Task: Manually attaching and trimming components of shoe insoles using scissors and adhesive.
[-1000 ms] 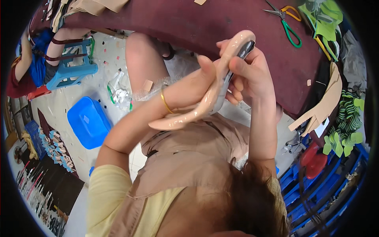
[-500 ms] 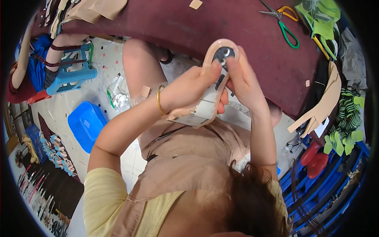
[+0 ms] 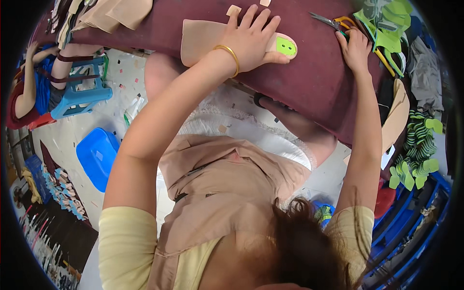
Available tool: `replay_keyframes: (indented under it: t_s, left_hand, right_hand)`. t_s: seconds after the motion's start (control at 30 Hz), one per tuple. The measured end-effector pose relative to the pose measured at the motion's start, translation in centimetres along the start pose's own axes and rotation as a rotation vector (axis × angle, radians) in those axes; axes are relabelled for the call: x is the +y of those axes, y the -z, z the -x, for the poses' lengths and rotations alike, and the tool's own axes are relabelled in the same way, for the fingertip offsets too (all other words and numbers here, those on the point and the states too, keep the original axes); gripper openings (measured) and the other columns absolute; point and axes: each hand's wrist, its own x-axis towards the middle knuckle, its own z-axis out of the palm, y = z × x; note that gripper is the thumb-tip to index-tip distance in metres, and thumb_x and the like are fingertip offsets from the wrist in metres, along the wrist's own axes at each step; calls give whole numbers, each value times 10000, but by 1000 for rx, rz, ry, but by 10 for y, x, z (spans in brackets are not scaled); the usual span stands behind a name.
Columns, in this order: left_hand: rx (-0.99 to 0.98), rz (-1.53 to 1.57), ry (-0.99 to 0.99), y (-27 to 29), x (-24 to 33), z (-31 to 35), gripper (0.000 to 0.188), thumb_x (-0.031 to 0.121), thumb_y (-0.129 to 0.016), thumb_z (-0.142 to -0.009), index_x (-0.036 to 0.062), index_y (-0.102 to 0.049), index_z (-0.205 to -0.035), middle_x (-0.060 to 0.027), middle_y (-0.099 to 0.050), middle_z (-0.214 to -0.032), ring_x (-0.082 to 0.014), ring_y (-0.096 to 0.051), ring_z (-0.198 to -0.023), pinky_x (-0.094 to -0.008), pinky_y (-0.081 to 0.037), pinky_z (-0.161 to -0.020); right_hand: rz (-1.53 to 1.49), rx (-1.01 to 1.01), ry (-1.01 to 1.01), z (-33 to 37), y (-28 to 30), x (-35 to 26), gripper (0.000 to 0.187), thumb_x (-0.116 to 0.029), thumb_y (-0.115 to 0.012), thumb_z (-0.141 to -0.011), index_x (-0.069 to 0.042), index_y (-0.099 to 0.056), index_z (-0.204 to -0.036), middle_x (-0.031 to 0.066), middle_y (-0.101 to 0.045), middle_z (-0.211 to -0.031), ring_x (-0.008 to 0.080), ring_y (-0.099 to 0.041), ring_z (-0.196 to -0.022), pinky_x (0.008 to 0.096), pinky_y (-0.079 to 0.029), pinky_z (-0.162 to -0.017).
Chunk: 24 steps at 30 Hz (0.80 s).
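Observation:
My left hand (image 3: 249,44) lies on a beige fabric-like piece (image 3: 202,39), its fingers spread and pointing toward the far side of the table. The piece is flat on the table, with its middle hidden under the hand. Its rounded right end shows a lime-green patch (image 3: 280,47) with small dark holes. Farther right, my right hand (image 3: 356,52) is closed around the handles of the scissors (image 3: 326,21). Their blades point left, slightly apart. One handle is orange; the green one is mostly covered by the fingers.
The dark red table (image 3: 309,82) bears more beige pieces (image 3: 113,14) at the far left and small scraps near the far edge. Lime-green pieces (image 3: 394,24) lie at the right. A blue basin (image 3: 98,157) stands on the floor. At left, a person sits beside a blue stool (image 3: 79,99).
The beige piece, held up in both hands before, is now flat on the table, green patch showing. My left hand has spread over it; my right has moved right onto the scissors, which have shifted slightly.

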Motion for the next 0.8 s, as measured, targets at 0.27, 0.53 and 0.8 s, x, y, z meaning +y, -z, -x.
replay_keyframes:
  t_s: [0.27,0.53,0.8]
  left_hand:
    - [-9,-29,28,-1,2,-2,746,631,-390,-858,82,-369,-1363,-143,-357,-1407,-333,-249,-1344,-512,-152,-1074]
    - [-63,-61,22,4,7,0,745,631,-386,-858,81,-372,-1359,-150,-383,-1385,-318,-285,-1327,-507,-162,-1070]
    - [-312,191,526,100,-86,23,668,299,-706,-754,-54,-428,-1248,-261,-606,-1030,-340,-623,-924,-375,-504,-766]
  right_hand:
    - [-2044,185,-590,45,77,-145,463,-469,-364,-957,-40,-505,-853,150,-563,-880,263,-584,-698,400,-488,-645]
    - [-2157,150,-662,40,77,-163,448,-467,-375,-959,-58,-466,-800,108,-538,-782,219,-555,-642,362,-471,-612]
    - [-1908,127,-640,23,87,-185,442,-489,-386,-953,-81,-477,-809,62,-542,-701,144,-525,-581,290,-438,-539]
